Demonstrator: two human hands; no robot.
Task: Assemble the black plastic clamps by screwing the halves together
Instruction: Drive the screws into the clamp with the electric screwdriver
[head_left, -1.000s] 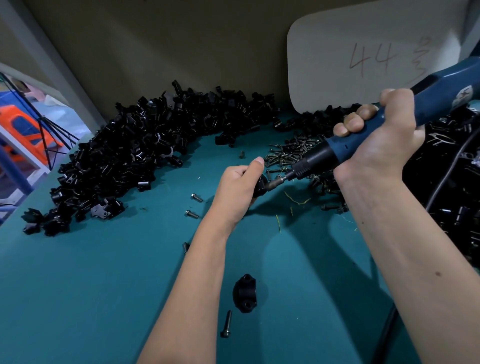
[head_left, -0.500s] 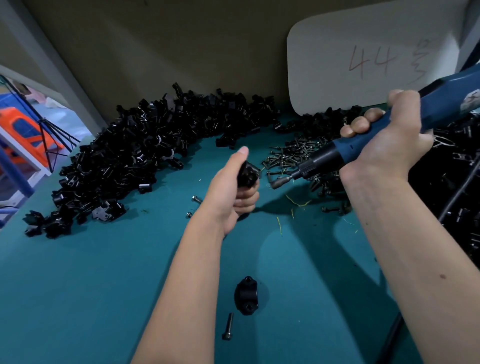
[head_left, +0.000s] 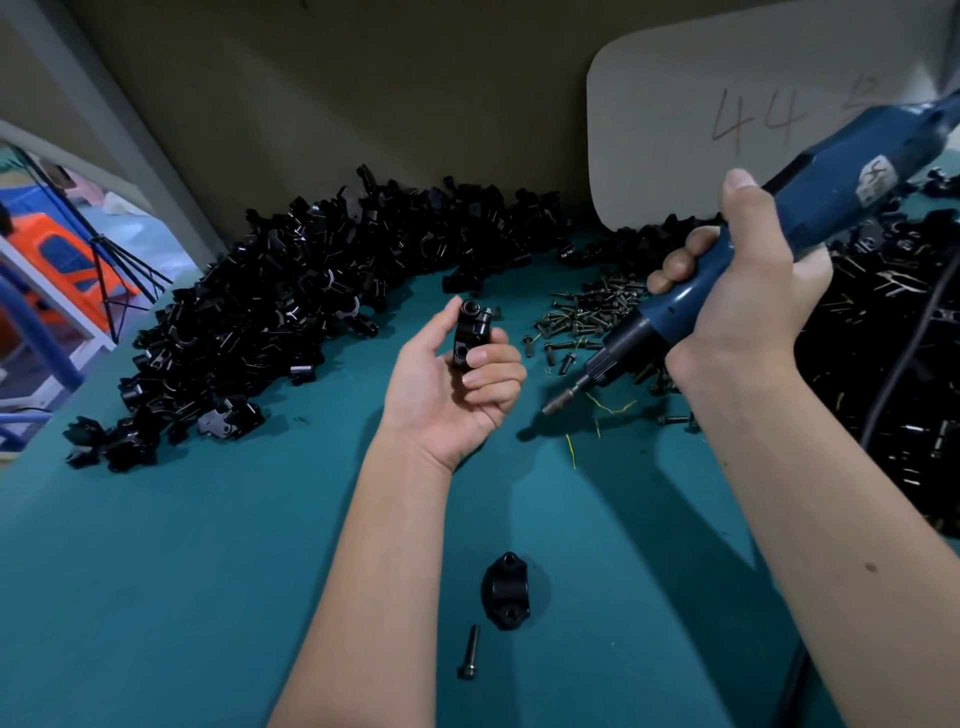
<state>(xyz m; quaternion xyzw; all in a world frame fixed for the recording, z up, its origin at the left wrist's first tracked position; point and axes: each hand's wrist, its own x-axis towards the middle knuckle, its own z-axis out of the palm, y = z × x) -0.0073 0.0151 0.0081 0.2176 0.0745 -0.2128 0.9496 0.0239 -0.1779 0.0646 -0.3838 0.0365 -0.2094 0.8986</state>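
My left hand (head_left: 453, 383) is turned palm up and holds a black plastic clamp (head_left: 470, 332) between curled fingers and thumb, its screw holes facing me. My right hand (head_left: 748, 301) grips a blue electric screwdriver (head_left: 737, 270); its bit (head_left: 563, 399) points down-left and hangs clear of the clamp, to its right. A single black clamp half (head_left: 506, 590) lies on the teal table near me, with one loose screw (head_left: 469, 652) beside it.
A long heap of black clamp parts (head_left: 311, 312) curves along the back left. A pile of screws (head_left: 592, 312) lies behind the screwdriver bit. More black parts (head_left: 893, 338) fill the right side. A white board (head_left: 727, 104) marked 44 leans on the wall. The table edge (head_left: 31, 447) runs at the left.
My left hand turned palm up and drew the clamp away from the bit. The screwdriver lifted and swung back to the right, its bit now free of the clamp.
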